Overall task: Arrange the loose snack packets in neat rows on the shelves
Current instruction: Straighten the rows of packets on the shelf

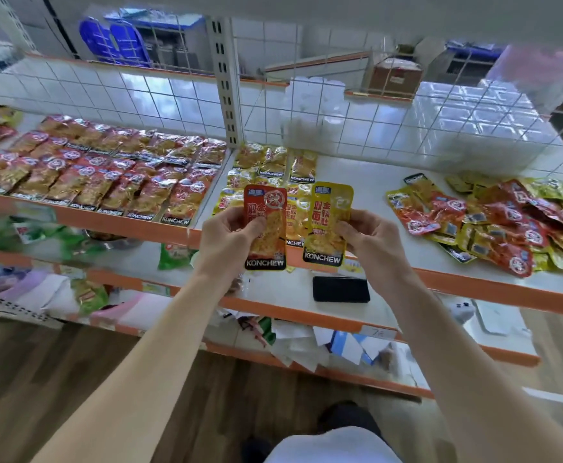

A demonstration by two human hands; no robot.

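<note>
Bright even light, glare on upper shelf (pixel 160 95), blurred top edge, wide-angle bowing at borders

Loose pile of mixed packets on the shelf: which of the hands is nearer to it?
Right. The right hand, gripping a yellow packet, is left of the pile with bare shelf between; the left hand, gripping a red packet, is farther left.

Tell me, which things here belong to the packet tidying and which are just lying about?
Job: red packet in left hand; yellow packet in right hand; loose pile; red rows; yellow rows.
Lying about: black phone; papers; blue crates.
</note>
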